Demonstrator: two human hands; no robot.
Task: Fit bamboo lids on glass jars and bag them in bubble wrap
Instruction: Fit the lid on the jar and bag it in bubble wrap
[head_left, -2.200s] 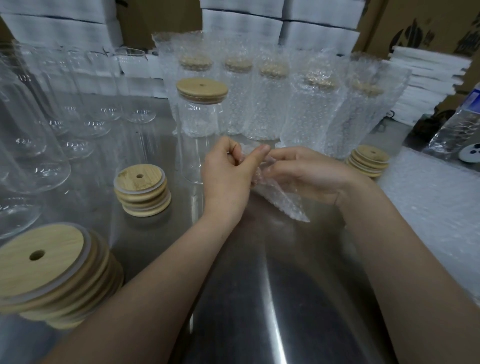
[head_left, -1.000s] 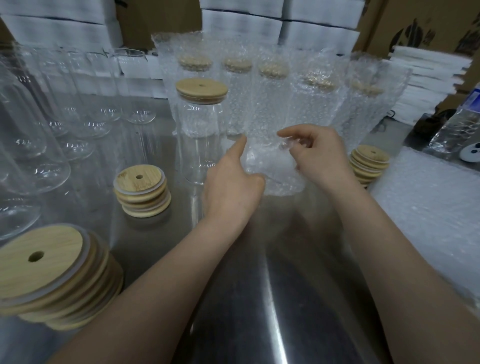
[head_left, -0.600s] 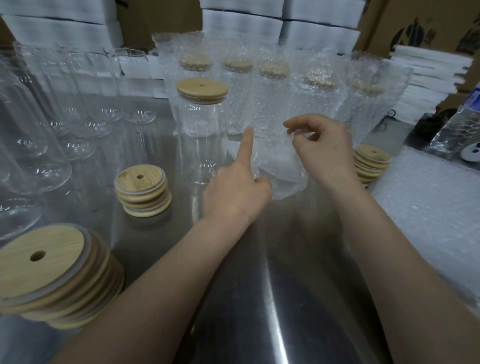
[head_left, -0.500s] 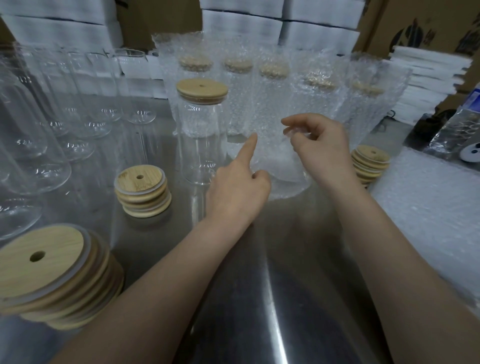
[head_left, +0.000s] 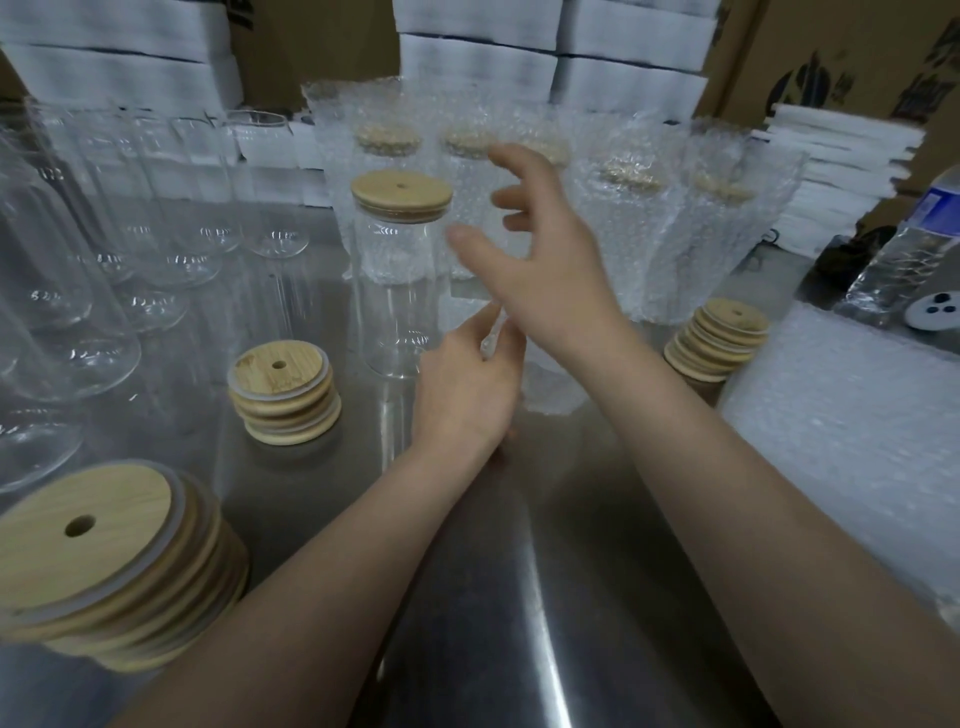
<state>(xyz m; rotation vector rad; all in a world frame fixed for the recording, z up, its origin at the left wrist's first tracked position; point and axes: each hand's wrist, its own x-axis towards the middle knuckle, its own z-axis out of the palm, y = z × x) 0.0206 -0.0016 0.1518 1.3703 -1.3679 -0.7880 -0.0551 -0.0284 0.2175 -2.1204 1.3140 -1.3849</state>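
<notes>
A clear glass jar (head_left: 399, 291) with a bamboo lid (head_left: 401, 195) stands upright at the table's middle. Just right of it, my left hand (head_left: 465, 384) pinches the rim of a bubble wrap bag (head_left: 556, 387), which sags on the table under my right wrist. My right hand (head_left: 545, 249) hovers with fingers spread and empty, to the right of the jar's upper part and not touching it. Behind, a row of several lidded jars in bubble wrap (head_left: 623, 208) stands upright.
Several empty glass jars (head_left: 78, 270) crowd the left side. Stacks of bamboo lids sit at the near left (head_left: 104, 561), the middle left (head_left: 283, 389) and the right (head_left: 719, 332). A pile of bubble wrap bags (head_left: 857, 426) and a water bottle (head_left: 914, 260) lie at the right.
My right hand let go of the bag's rim and rose toward the lidded jar with fingers spread. My left hand went from a pointing finger to pinching the bag's rim.
</notes>
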